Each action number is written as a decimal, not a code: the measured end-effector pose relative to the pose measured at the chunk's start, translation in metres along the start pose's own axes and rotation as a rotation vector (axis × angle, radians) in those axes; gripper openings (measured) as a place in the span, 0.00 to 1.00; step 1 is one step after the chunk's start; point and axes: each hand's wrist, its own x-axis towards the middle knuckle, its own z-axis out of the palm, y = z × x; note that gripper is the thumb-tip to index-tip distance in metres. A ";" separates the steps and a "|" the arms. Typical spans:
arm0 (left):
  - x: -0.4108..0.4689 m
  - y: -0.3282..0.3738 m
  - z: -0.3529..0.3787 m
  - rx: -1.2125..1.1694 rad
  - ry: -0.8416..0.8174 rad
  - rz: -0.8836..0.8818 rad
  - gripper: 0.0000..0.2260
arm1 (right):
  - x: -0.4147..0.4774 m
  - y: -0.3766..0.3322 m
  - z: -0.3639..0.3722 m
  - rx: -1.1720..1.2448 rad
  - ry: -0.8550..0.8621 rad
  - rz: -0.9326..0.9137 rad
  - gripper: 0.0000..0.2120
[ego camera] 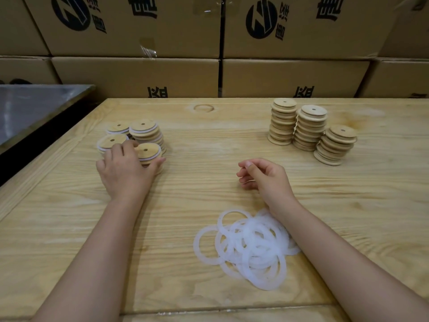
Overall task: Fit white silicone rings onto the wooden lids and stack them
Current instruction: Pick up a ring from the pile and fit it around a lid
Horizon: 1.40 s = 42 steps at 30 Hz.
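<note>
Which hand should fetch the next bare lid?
Probably right. The right hand is free and nearer the bare lid stacks; the left hand is on the ringed stacks.

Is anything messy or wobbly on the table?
A little. The front stack of plain lids leans, its lids slipped sideways, and the white rings lie in a tangled heap. Nothing looks broken.

stacked cardboard boxes (pixel 134 76), grey metal surface (pixel 34 108)

I saw white silicone rings (pixel 253 242) heaped loosely nearest me. Ringed wooden lids (pixel 144 130) stood in four stacks at left, bare lids (pixel 310 126) in three at right.
</note>
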 end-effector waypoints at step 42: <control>-0.025 0.038 -0.008 -0.373 -0.116 0.477 0.03 | 0.052 0.011 -0.142 -0.770 0.794 -0.288 0.13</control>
